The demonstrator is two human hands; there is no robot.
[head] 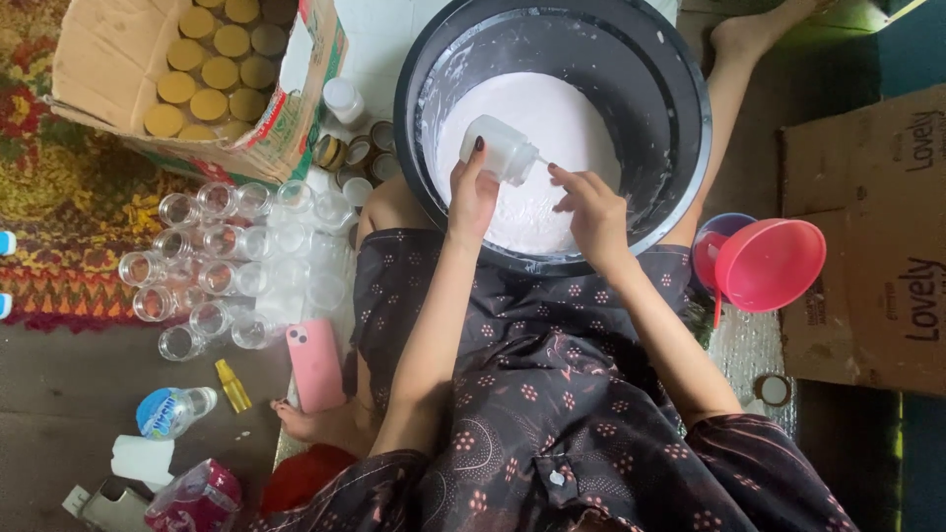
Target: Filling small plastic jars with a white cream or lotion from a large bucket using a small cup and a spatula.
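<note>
A large black tub [690, 128] holding thick white cream stands in front of my lap. My left hand [471, 192] grips a small clear bottle [501, 148] filled with white cream, tilted sideways over the tub. My right hand [591, 209] hovers at the bottle's mouth, its fingertips touching the opening, fingers smeared with cream.
Several empty clear jars [212, 266] lie on the floor at left, beside a cardboard box [286, 118] of gold-lidded jars. A pink phone [315, 363] rests near my knee. A pink funnel [774, 264] sits on a cup at right, next to another cardboard box [867, 246].
</note>
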